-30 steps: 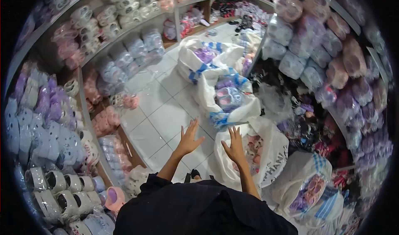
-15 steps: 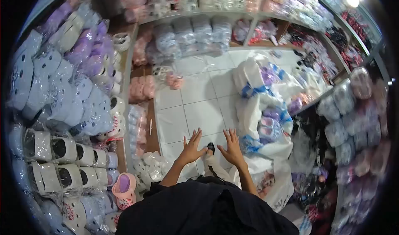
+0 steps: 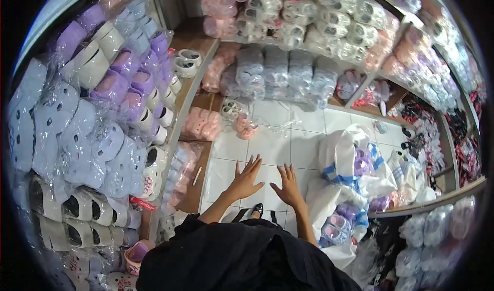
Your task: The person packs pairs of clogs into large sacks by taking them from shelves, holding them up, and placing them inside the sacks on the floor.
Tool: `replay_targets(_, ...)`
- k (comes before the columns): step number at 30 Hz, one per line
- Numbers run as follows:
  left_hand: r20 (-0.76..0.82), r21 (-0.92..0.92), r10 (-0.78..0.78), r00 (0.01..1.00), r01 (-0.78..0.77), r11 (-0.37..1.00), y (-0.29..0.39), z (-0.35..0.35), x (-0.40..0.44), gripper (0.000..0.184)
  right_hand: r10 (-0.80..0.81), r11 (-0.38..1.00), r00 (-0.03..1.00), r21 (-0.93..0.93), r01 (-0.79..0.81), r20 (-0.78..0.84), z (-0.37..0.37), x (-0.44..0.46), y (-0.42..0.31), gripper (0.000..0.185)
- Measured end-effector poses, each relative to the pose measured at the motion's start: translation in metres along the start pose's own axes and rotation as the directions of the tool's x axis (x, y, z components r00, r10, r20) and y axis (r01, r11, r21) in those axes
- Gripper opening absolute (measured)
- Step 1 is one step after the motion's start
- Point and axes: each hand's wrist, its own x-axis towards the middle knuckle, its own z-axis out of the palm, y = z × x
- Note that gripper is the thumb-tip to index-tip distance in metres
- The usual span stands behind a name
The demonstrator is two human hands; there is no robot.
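Both of my hands are held out over the white tiled floor [image 3: 267,147] with nothing in them. My left hand [image 3: 245,180] has its fingers apart, thumb pointing inward. Facing it, my right hand [image 3: 287,188] is spread the same way, and the two do not touch. Below and between them a black shoe [image 3: 258,208] shows on the floor. To the right of my right hand stands an open white sack [image 3: 332,195] with blue stripes, holding bagged purple and blue clogs [image 3: 336,228].
Bagged blue clogs [image 3: 67,131] and white clogs [image 3: 77,208] crowd the left shelves. Along the back, shelves hold wrapped blue pairs [image 3: 278,72] and cream pairs [image 3: 334,23]. Another white sack [image 3: 334,152] stands further back. Pink clogs [image 3: 246,127] lie on the floor.
The view has swung leftward, so the sacks now appear further right and the left shelves fill more of the frame. My hands remain spread and empty.
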Motion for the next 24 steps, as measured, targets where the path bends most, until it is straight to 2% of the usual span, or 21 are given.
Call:
replay_targets(5, -0.005, -0.172, -0.096, 0.995, 0.094, 0.981, -0.016, -0.011, 0.022, 0.073, -0.077, 0.997, 0.987, -0.009, 0.079, 0.138, -0.014, 0.068, 0.009, 0.063)
replay_targets(10, -0.034, -0.282, -0.211, 0.977, 0.193, 0.940, -0.072, -0.010, 0.050, 0.075, -0.180, 0.983, 0.956, 0.019, 0.180, 0.230, -0.013, 0.140, 0.015, 0.064)
replay_targets(12, -0.153, -0.276, -0.206, 0.966, 0.159, 0.948, -0.100, -0.026, 0.070, 0.076, -0.220, 0.975, 0.938, 0.037, 0.218, 0.268, -0.010, 0.176, 0.009, 0.065)
replay_targets(18, -0.430, -0.429, -0.233, 0.872, 0.030, 0.903, -0.204, -0.087, 0.150, 0.065, -0.344, 0.938, 0.891, 0.154, 0.311, 0.296, 0.005, 0.313, -0.008, 0.065)
replay_targets(20, -0.446, -0.592, -0.354, 0.822, 0.025, 0.806, -0.240, -0.107, 0.178, 0.068, -0.426, 0.904, 0.863, 0.159, 0.396, 0.271, 0.028, 0.379, -0.007, 0.064)
replay_targets(23, -0.361, -0.848, -0.576, 0.733, -0.001, 0.529, -0.287, -0.129, 0.210, 0.067, -0.478, 0.878, 0.805, 0.157, 0.453, 0.351, 0.067, 0.463, -0.024, 0.067)
replay_targets(24, -0.391, -0.849, -0.588, 0.708, -0.031, 0.527, -0.307, -0.134, 0.224, 0.066, -0.509, 0.861, 0.787, 0.195, 0.470, 0.350, 0.088, 0.496, -0.027, 0.067)
